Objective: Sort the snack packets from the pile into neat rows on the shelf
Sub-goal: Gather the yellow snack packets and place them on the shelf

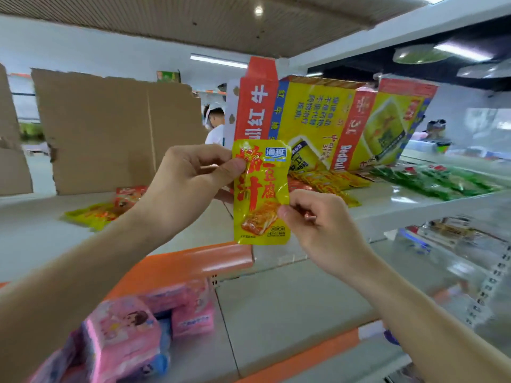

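Observation:
A yellow snack packet with red lettering stands upright in the air in front of the shelf. My left hand pinches its upper left corner between thumb and fingers. My right hand pinches its lower right edge. On the white shelf behind, a row of yellow packets lies at centre right, and a row of green packets lies further right. A loose pile of yellow and red packets sits on the shelf to the left.
A yellow and red carton stands at the back of the shelf, with brown cardboard sheets to its left. Pink packs fill the lower shelf at bottom left, behind an orange rail. People stand in the background.

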A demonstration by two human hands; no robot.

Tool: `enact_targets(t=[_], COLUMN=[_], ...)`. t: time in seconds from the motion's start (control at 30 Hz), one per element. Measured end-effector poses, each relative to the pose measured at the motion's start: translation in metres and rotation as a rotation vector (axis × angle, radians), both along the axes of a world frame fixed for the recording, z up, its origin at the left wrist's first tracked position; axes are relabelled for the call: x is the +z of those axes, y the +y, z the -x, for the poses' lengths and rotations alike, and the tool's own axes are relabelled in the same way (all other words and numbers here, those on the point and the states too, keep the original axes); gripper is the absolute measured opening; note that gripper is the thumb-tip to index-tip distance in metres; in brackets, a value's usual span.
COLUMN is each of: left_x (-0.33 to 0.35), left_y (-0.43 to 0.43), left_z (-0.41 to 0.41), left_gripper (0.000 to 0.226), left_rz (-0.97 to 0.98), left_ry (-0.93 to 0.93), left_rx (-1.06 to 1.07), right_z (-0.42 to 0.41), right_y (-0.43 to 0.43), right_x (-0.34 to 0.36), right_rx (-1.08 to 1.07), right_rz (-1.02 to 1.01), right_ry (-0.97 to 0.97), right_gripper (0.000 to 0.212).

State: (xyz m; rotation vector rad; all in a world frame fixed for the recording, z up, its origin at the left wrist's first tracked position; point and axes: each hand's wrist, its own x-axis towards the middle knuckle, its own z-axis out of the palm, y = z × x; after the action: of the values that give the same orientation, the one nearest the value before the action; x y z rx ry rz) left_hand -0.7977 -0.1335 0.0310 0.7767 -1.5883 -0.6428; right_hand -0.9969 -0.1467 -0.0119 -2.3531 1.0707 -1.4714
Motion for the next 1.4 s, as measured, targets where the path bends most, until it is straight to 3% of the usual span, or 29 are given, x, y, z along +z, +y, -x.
enact_targets(t=[0.17,0.47,0.57,0.77,0.97,1.3,1.4], left_x=[-0.006,-0.01,-0.009,-0.017,-0.027,-0.032,-0.033], left_y=[-0.001,-0.003,-0.007,-0.012,-0.023,-0.062,-0.079], left_z=[0.07,0.184,0.225,0.284,0.304,0.293,0.288], left_gripper=[0.024,0.024,0.023,0.024,0.026,0.032,0.036], left_rz=[0.036,-0.093,-0.066,-0.004,0.002,-0.012,0.01], left_ry=[-0.057,-0.12,-0.128,-0.161,-0.226,-0.278,-0.254], left_rx=[0.019,-0.031,-0.069,-0.114,-0.083,-0.033,-0.009], right_z=[0.072,0.187,0.225,0.287,0.306,0.297,0.293], right_y=[0.009,0.028,0.035,0.042,0.031,-0.008,-0.023], right_x=[-0.005,-0.02,-0.018,-0.016,-0.03,-0.032,-0.023], right_rx=[-0.042,-0.138,-0.209,-0.233,-0.257,-0.223,-0.202], right_rz=[-0.028,-0.123,-0.142,-0.202,-0.204,-0.213,-0.206], right_ry=[-0.012,-0.101,-0.156,-0.14,-0.123,-0.108,-0.069], right_gripper=[0.034,0.028,0.017,0.022,0.037,0.035,0.024])
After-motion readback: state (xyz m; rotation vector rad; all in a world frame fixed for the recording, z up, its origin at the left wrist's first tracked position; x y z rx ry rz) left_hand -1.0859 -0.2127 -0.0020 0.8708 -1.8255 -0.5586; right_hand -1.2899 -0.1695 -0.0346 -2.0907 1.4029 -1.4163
